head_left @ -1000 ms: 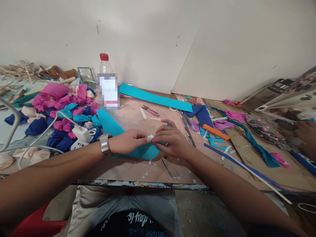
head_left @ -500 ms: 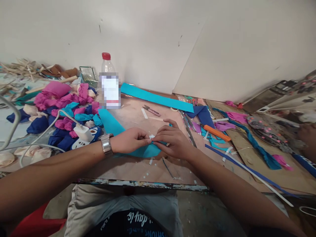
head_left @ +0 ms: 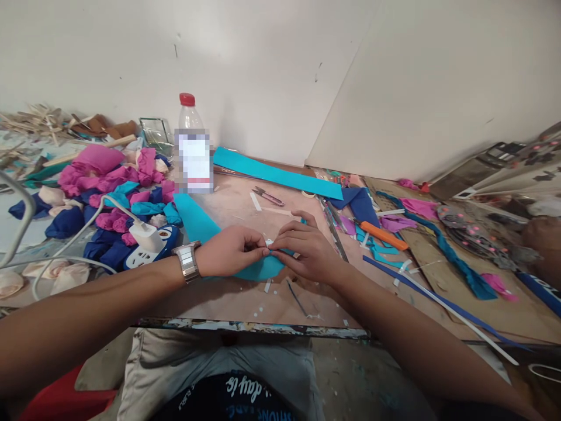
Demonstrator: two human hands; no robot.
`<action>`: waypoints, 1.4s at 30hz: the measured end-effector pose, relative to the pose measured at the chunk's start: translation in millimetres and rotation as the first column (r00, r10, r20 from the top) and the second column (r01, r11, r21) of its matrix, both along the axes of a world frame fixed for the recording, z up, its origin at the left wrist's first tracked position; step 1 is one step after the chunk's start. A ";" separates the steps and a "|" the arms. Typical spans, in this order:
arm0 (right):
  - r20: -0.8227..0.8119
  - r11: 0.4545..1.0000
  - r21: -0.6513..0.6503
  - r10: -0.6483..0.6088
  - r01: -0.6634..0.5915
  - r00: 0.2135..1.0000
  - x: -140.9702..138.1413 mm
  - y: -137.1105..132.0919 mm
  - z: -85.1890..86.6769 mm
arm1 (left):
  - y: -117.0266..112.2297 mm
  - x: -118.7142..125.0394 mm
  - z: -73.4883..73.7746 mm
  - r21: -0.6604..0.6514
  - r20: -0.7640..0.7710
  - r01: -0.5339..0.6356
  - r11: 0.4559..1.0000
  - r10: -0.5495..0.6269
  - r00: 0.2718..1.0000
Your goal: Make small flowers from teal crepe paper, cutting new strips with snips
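My left hand [head_left: 232, 250], with a metal watch at the wrist, is closed in a pinch of thumb and forefinger. My right hand [head_left: 302, 248] meets it fingertip to fingertip, thumb and forefinger pressed together and the other fingers loosely bent. Between them a small white piece [head_left: 269, 241] shows at the end of a long turquoise strip [head_left: 197, 219]. This strip runs back from the fingertips, passing behind and under my left hand. Exactly how each finger grips the end is partly hidden.
Thread snips [head_left: 268, 197] lie beyond my hands. Further back are a red-capped bottle [head_left: 187, 100] and another turquoise strip [head_left: 276, 173]. A power strip [head_left: 151, 248] and coloured cloth bundles [head_left: 105, 166] crowd the left. An orange-handled cutter [head_left: 383, 235] lies right; another person's hand is at far right.
My hands stay together at the strip's end, with the fingertips slightly closer and less of the white piece showing. The view has shifted slightly. At far right, the other person's hand has moved.
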State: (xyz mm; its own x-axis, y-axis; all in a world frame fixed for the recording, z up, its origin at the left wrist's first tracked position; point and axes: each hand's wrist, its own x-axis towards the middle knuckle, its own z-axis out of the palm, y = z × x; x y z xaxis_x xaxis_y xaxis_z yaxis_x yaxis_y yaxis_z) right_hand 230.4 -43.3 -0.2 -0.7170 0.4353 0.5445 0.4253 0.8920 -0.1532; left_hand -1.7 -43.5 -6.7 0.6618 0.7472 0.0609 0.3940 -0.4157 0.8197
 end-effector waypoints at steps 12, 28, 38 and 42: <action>0.019 0.999 -0.018 -0.044 0.044 0.999 0.2 -1.4 -1.8 | -9.7 0.8 3.0 0.300 -0.128 -0.070 0.951 0.113 0.985; -0.001 0.997 0.020 -0.075 0.075 0.997 0.0 -1.7 1.7 | 2.0 -0.9 2.6 -0.238 0.058 -0.016 0.971 0.030 0.998; 0.018 0.996 -0.013 -0.085 0.085 0.996 -0.2 -2.6 0.0 | -8.8 -0.5 6.4 0.189 -0.053 -0.057 0.980 0.068 0.996; 0.025 0.996 -0.032 -0.080 0.080 0.997 -1.2 -3.5 0.2 | -12.0 -0.4 6.1 0.339 -0.155 -0.050 0.939 0.108 0.982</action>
